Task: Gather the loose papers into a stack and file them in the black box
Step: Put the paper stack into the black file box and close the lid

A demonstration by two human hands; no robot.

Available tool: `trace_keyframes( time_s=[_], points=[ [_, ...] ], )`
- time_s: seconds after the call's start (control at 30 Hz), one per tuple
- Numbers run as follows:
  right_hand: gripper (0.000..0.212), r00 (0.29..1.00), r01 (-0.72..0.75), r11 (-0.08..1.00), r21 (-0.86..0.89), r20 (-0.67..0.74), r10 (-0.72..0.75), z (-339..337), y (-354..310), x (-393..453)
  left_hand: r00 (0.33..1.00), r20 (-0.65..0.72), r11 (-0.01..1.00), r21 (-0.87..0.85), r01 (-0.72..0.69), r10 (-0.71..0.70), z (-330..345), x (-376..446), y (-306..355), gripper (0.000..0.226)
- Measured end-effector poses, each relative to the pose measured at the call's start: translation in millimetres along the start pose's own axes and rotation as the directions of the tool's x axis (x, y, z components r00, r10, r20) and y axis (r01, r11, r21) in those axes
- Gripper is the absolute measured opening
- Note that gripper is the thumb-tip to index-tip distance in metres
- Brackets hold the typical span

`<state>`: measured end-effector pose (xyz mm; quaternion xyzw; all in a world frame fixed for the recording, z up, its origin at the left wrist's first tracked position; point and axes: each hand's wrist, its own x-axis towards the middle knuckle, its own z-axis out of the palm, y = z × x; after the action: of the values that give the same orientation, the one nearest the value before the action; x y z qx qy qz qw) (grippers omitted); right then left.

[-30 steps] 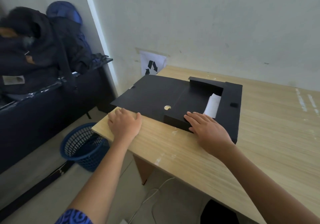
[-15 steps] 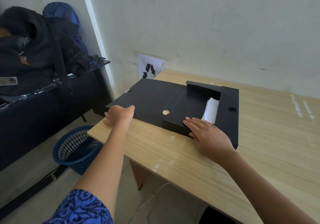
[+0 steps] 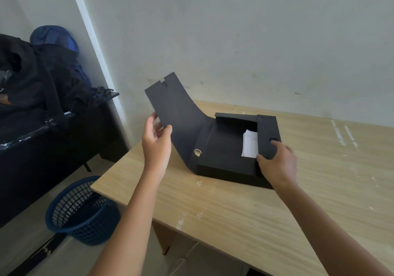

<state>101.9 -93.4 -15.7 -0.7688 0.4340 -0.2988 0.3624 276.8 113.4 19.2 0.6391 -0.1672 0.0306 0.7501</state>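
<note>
Black box file (image 3: 226, 154) at worktop (image 3: 234, 211) centre, papers (image 3: 249, 145) inside. Left hand (image 3: 156, 143) pinches bowing, light, flexible lid (image 3: 177, 113) at its 9 o'clock edge; right hand (image 3: 277, 162) grips the stiffer 3 o'clock wall.

The box (image 3: 226, 158) sits on the worktop (image 3: 234, 209) near its far left corner, close to the wall behind it, with papers (image 3: 249, 143) lying inside it toward its right side. Left of the box its big flap (image 3: 177, 113) rises tilted over the worktop's left edge, pinched at its near edge by the left hand (image 3: 156, 142), while the right hand (image 3: 277, 161) grips the narrow flap (image 3: 267, 135) at the box's right side. Further left of the box, off the worktop, a basket (image 3: 82, 211) stands on the floor, and bags (image 3: 32, 79) are piled on a bench behind the basket.
</note>
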Motion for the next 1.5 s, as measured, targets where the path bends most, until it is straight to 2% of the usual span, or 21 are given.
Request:
trace_keyframes(
  time_s=[0.1,0.2,0.3,0.37,0.43,0.5,0.57,0.63,0.73,0.77,0.8,0.87,0.93,1.0,1.07,1.17,1.23,1.37,1.5],
  points=[
    [0.048,0.978,-0.2,0.942,0.269,0.11,0.177,-13,5,9,0.993,0.121,1.0,0.001,-0.011,0.011,21,-18,12,0.038],
    [0.035,0.918,-0.396,0.756,0.522,0.214,0.334,-30,3,19,0.962,0.267,0.994,0.068,-0.083,0.062,43,-36,18,0.034],
    [0.044,0.863,-0.499,0.521,0.693,0.339,0.375,-39,14,26,0.866,0.484,0.943,0.215,-0.255,0.123,61,-57,13,0.032],
    [0.046,0.862,-0.5,0.498,0.709,0.353,0.363,-42,19,28,0.772,0.614,0.861,0.293,-0.417,0.165,71,-68,3,0.034],
    [0.046,0.879,-0.477,0.561,0.677,0.353,0.321,-43,24,29,0.691,0.704,0.756,0.362,-0.546,0.162,80,-76,-7,0.035],
    [0.045,0.911,-0.403,0.706,0.583,0.332,0.245,-43,29,27,0.658,0.745,0.688,0.419,-0.592,0.113,85,-82,-13,0.036],
    [0.043,0.948,-0.237,0.883,0.405,0.295,0.119,-43,35,24,0.63,0.774,0.653,0.446,-0.613,0.063,88,-86,-17,0.037],
    [0.043,0.963,-0.142,0.933,0.33,0.263,0.054,-48,38,26,0.606,0.795,0.627,0.462,-0.628,0.021,90,-88,-20,0.038],
    [0.049,0.945,-0.233,0.886,0.401,0.309,0.108,-58,43,38,0.563,0.825,0.591,0.478,-0.65,-0.048,90,-85,-22,0.039],
    [0.048,0.94,-0.221,0.897,0.383,0.328,0.092,-60,44,43,0.549,0.833,0.581,0.481,-0.656,-0.07,90,-85,-23,0.04],
    [0.046,0.94,-0.161,0.936,0.313,0.337,0.049,-62,44,46,0.538,0.839,0.573,0.482,-0.663,-0.082,89,-84,-24,0.041],
    [0.045,0.927,0.058,0.994,0.088,0.365,-0.087,-62,42,49,0.523,0.846,0.549,0.486,-0.68,-0.101,89,-83,-27,0.044],
    [0.046,0.877,0.28,0.955,-0.101,0.431,-0.212,-55,40,49,0.503,0.857,0.524,0.481,-0.703,-0.111,87,-82,-27,0.047],
    [0.049,0.851,0.376,0.891,-0.256,0.476,-0.222,-47,40,47,0.503,0.859,0.505,0.48,-0.718,-0.101,81,-79,-25,0.052],
    [0.049,0.863,0.388,0.858,-0.337,0.46,-0.21,-44,44,44,0.53,0.842,0.42,0.518,-0.745,-0.1,72,-77,-27,0.064],
    [0.049,0.874,0.39,0.844,-0.37,0.437,-0.212,-45,48,39,0.613,0.772,0.258,0.634,-0.729,-0.165,61,-76,-36,0.083],
    [0.05,0.879,0.39,0.822,-0.415,0.433,-0.198,-46,46,37,0.627,0.755,0.247,0.655,-0.714,-0.19,59,-75,-42,0.083],
    [0.056,0.885,0.421,0.736,-0.53,0.42,-0.204,-52,39,25,0.581,0.788,0.248,0.616,-0.748,-0.205,73,-79,-45,0.079],
    [0.081,0.836,0.42,0.84,-0.342,0.505,-0.213,-78,42,-3,0.588,0.79,0.248,0.614,-0.75,-0.177,106,-103,-44,0.07]
  ],
)
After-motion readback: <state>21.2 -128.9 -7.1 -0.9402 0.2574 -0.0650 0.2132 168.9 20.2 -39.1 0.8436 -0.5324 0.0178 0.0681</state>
